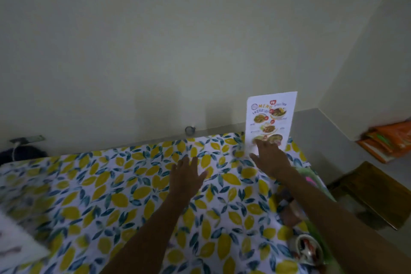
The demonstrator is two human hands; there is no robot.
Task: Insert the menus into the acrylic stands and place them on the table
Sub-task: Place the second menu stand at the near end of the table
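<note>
right hand hides the menu foot.

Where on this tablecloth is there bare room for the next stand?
The far left of the tablecloth is bare, from the left hand out to the wall edge. The right edge is crowded: the standing menu at the right hand, then clutter and a small bowl.
</note>
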